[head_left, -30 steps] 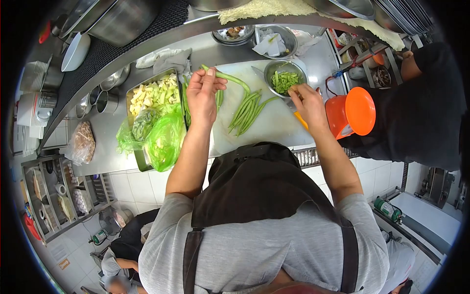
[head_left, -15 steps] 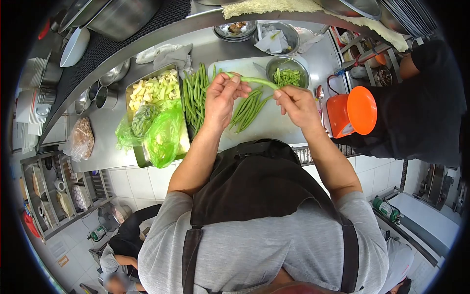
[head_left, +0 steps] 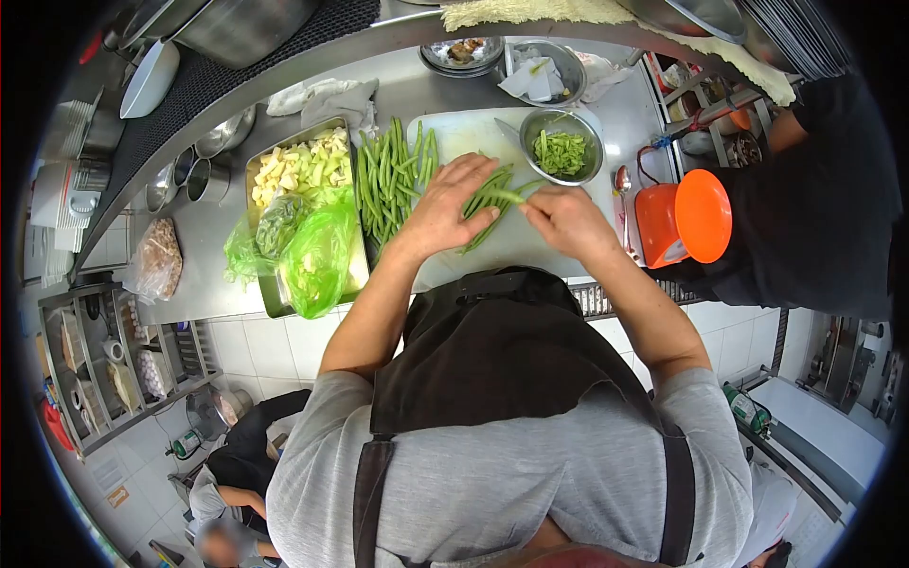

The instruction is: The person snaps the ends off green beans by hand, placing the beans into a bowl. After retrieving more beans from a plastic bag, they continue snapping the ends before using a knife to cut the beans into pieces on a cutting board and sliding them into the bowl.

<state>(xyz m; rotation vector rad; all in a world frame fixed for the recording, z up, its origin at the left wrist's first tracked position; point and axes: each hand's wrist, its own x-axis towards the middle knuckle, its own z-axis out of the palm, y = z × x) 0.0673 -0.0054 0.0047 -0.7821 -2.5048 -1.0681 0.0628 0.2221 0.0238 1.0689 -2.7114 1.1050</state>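
Observation:
My left hand (head_left: 452, 206) lies over green beans on the white cutting board (head_left: 559, 248), its thumb apart from the fingers. My right hand (head_left: 568, 221) pinches the end of a pale green bean (head_left: 504, 195), which reaches across to the beans beside my left hand. Beyond my right hand, a metal bowl (head_left: 562, 148) holds cut green pieces. A knife blade (head_left: 507, 131) shows at that bowl's left edge. To the left of my left hand, a pile of whole green beans (head_left: 382, 180) overlaps the board's edge.
A metal tray (head_left: 276, 301) at the left holds cut pale vegetables and a green plastic bag (head_left: 317, 256). An orange scale (head_left: 702, 217) and a spoon (head_left: 622, 182) are at the right. Another person in dark clothes (head_left: 805, 208) stands beyond the scale.
Both hands have lowered to the board. The bean, earlier held raised between them, is now down by the other beans, its right end still in my right hand. My left hand has spread over the beans.

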